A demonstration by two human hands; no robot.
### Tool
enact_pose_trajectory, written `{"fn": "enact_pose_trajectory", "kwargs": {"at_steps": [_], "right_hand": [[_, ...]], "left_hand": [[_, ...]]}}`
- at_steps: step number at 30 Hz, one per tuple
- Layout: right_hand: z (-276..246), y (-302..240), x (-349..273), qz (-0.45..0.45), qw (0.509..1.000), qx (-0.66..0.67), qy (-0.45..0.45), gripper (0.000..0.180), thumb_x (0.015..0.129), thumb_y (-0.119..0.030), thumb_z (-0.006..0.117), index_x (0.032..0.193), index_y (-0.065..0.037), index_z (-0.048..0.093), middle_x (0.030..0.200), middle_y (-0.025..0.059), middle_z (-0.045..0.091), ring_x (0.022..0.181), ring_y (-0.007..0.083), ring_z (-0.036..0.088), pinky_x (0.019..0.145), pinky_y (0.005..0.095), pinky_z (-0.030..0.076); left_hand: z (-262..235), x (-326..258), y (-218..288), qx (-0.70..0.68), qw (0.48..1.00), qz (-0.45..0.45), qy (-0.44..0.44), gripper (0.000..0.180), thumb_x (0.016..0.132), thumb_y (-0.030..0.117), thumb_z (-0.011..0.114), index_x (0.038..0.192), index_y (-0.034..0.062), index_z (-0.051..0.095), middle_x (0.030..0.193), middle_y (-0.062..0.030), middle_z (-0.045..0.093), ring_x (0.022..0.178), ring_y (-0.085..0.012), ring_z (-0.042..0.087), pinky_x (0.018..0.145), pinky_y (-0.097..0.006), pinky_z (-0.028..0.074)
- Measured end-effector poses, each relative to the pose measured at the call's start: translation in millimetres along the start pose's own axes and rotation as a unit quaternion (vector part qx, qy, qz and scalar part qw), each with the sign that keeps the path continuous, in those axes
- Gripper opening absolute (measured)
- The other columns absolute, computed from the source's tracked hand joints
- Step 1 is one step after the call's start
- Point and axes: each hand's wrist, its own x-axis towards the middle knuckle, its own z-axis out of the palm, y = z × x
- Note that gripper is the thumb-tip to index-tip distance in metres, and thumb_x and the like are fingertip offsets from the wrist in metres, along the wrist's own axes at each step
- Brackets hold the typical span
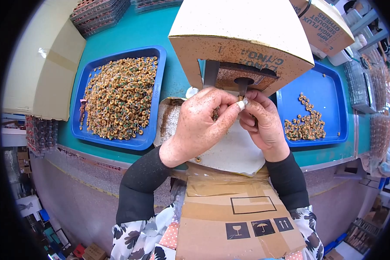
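My left hand [201,119] and my right hand [264,119] meet in front of a cardboard cover [242,52] with a cut-out opening. Between their fingertips is a small copper-coloured wire-wound ring [241,99], pinched right below a dark metal tip [243,85] that sticks out of the opening. My fingers partly hide the ring. More small rings [216,114] show within the curled fingers of my left hand. White wrapping [242,104] covers a fingertip where the hands meet. Brown dust speckles both hands. Under them lies a white sheet [229,147].
A blue tray [161,78] heaped with wire-wound rings stands on the green table [177,82] at left. At right, another blue tray [340,99] holds a smaller pile. A flap-taped carton [242,221] sits against my body. Stacked clear trays [99,17] are at far left.
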Motion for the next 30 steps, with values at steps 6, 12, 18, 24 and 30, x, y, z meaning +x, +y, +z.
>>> {"fn": "enact_pose_trajectory", "kwargs": {"at_steps": [6,12,18,24,30], "right_hand": [[0.0,-0.3,-1.6,-0.004,1.0,0.0,0.001,0.013,0.088,-0.009,0.061,0.101,-0.006,0.058,0.076,-0.0004,0.054,0.053,0.0024,0.036,0.043,0.0164,0.024],[-1.6,-1.7,-2.7,0.002,1.0,-0.027,-0.005,0.015,0.088,-0.01,0.063,0.101,-0.005,0.058,0.075,-0.0013,0.053,0.054,0.0021,0.036,0.043,0.0163,0.024],[-1.4,1.2,-4.6,0.01,1.0,-0.023,-0.012,0.015,0.088,-0.01,0.063,0.101,-0.004,0.057,0.075,-0.0019,0.052,0.055,0.0027,0.036,0.045,0.0177,0.025],[-6.1,5.5,-0.1,0.059,0.994,0.09,-0.03,0.015,0.093,-0.014,0.058,0.104,-0.004,0.058,0.094,0.0054,0.06,0.073,0.0089,0.05,0.055,0.0202,0.037],[-4.8,10.0,8.5,0.069,0.991,0.107,0.028,0.033,0.097,-0.025,0.049,0.117,0.001,0.055,0.112,0.0125,0.062,0.096,0.0198,0.06,0.079,0.029,0.05]], "left_hand": [[3.4,-2.2,0.4,0.003,1.0,-0.005,0.011,0.009,0.079,0.007,0.069,0.083,0.0019,0.063,0.068,-0.0067,0.057,0.059,-0.018,0.055,0.055,-0.031,0.045],[2.9,-6.1,1.2,-0.016,1.0,-0.015,0.017,0.01,0.079,0.008,0.07,0.081,0.0022,0.063,0.067,-0.0056,0.056,0.058,-0.0161,0.054,0.054,-0.03,0.045],[2.4,-6.8,-0.6,-0.03,0.996,-0.087,-0.002,0.015,0.077,0.012,0.074,0.081,0.0024,0.064,0.065,-0.0013,0.054,0.057,-0.0114,0.051,0.054,-0.026,0.044],[-10.0,-8.0,-17.2,-0.56,0.759,-0.327,-0.054,0.018,0.088,0.019,0.056,0.092,0.0017,0.061,0.072,-0.0024,0.055,0.051,-0.0073,0.042,0.047,-0.02,0.034],[-1.9,-5.3,-16.7,-0.434,0.855,-0.257,-0.12,0.022,0.086,0.021,0.056,0.095,0.0013,0.061,0.073,-0.0049,0.057,0.054,-0.0081,0.043,0.048,-0.021,0.035]]}}
